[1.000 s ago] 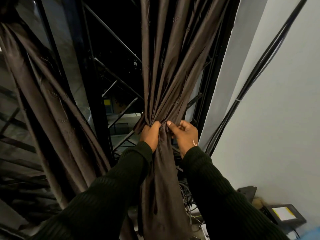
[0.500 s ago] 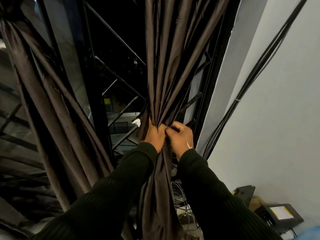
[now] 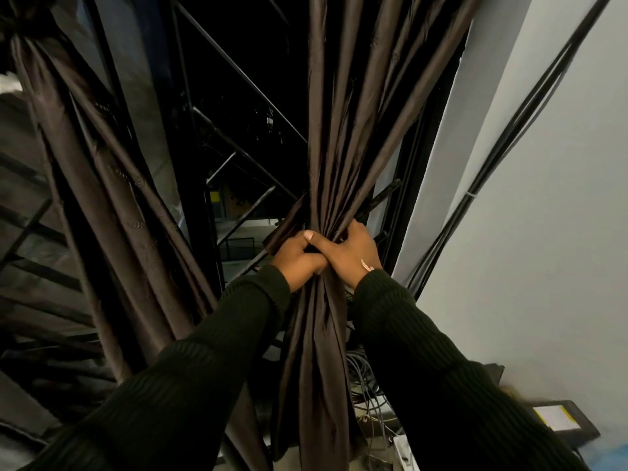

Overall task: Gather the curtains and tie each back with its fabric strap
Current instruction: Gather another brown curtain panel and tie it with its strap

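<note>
A: Head view. Where is the curtain being worked on?

B: The right curtain (image 3: 343,158) hangs down the middle of the frame, dark brown and glossy, its folds pinched to a narrow waist just past centre toward 12 o'clock, then falling loose toward 6 o'clock.

A: And the hands?

B: Both are at that waist. The left hand (image 3: 299,260) is curled round the bunched fabric from the 9 o'clock side, fingers wrapped tight. The right hand (image 3: 353,253) grips it from the 3 o'clock side, its thumb laid across the top of the left hand (the two hands touch). Neither is spread wide; each holds cloth. Whether a strap is among the folds I cannot tell.

A: The other curtain?

B: The left curtain (image 3: 112,185) runs from 10 o'clock down toward 7 o'clock, gathered into a slanting bundle, well apart from the hands.

A: Anything else?

B: A white wall (image 3: 530,232) fills the 3 o'clock side, with black cables (image 3: 509,137) running along it. Loose wires (image 3: 370,385) lie low behind the right curtain, and a dark box with a yellow label (image 3: 557,419) sits at 5 o'clock
</note>
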